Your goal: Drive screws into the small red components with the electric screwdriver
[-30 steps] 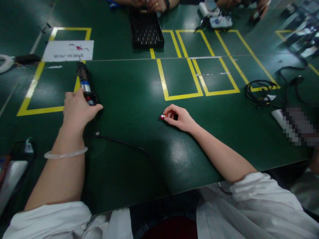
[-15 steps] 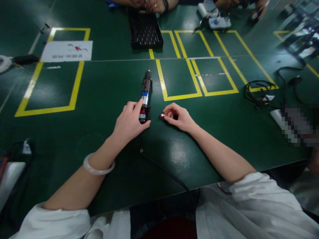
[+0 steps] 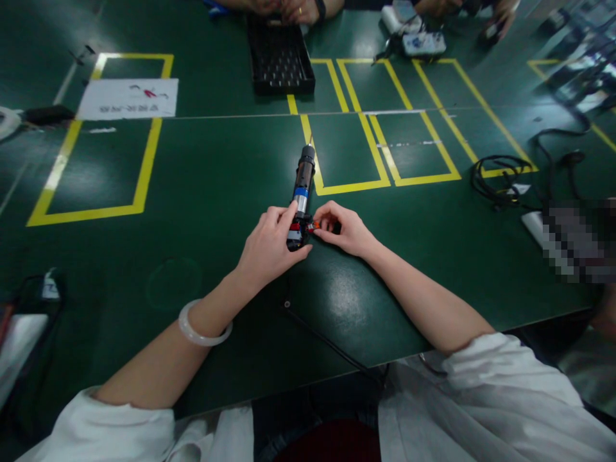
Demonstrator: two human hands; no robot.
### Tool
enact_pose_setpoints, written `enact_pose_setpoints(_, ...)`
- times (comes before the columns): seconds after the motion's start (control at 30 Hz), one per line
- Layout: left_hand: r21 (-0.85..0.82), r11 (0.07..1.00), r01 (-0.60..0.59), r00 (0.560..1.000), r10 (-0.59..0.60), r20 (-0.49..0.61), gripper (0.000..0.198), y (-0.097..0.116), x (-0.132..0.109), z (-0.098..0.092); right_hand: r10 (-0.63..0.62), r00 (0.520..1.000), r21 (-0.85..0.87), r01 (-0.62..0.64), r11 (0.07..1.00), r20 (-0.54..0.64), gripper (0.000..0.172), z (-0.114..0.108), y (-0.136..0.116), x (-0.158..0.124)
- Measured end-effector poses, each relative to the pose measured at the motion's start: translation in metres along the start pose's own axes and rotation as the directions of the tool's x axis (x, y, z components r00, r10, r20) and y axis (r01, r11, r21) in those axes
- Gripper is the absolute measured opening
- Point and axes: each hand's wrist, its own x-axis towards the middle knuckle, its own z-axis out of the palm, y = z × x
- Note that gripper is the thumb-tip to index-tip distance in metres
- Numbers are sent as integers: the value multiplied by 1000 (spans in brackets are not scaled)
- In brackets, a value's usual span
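An electric screwdriver (image 3: 303, 176), dark with a blue and silver band and a thin bit, lies on the green table with its tip pointing away from me. My left hand (image 3: 273, 240) grips its rear end, where red and grey inner parts show. Between the thumb and fingertips of my right hand (image 3: 347, 230) is a small red-and-orange piece (image 3: 314, 226), too small to name exactly. That piece meets the right side of the screwdriver's rear end; whether it is fitted in, I cannot tell. A black cord (image 3: 332, 342) runs from near the rear end toward the table's front edge.
Yellow tape outlines (image 3: 353, 190) mark the table. A black tray (image 3: 283, 86) stands at the far side before another person's hands (image 3: 296, 11). A white labelled sheet (image 3: 129, 99) lies at left, a coiled black cable (image 3: 500, 179) at right. White devices (image 3: 423, 43) sit far right.
My left hand has moved the screwdriver to the right and slightly toward me, up to the small piece. My right hand has stayed nearly still, holding that piece.
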Motion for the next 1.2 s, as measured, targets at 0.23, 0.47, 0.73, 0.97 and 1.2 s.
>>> enact_pose_setpoints(0.23, 32, 999, -21, 1000, 22, -21, 81, 3, -1, 1, -80, 996, -112, 85, 990, 45, 6, -1, -3, 0)
enact_pose_setpoints(0.47, 52, 998, -20, 1000, 21, -15, 82, 3, -1, 1, -108, 994, -97, 110, 989, 33, 7, -4, -3, -1)
enact_pose_setpoints(0.73, 57, 998, 3, 1000, -3, 1, 84, 5, -3, 2, -84, 996, -98, 83, 992, 3, 11, -4, -6, -2)
enact_pose_setpoints(0.97, 103, 993, 62, 998, -62, -6, 79, 9, 1, 0, -39, 999, -75, 36, 997, -28, 11, -5, -9, -3)
enact_pose_setpoints(1.2, 155, 985, 77, 997, -73, -29, 75, 7, 4, -1, -38, 999, -24, 38, 999, 19, 13, -2, -10, -4)
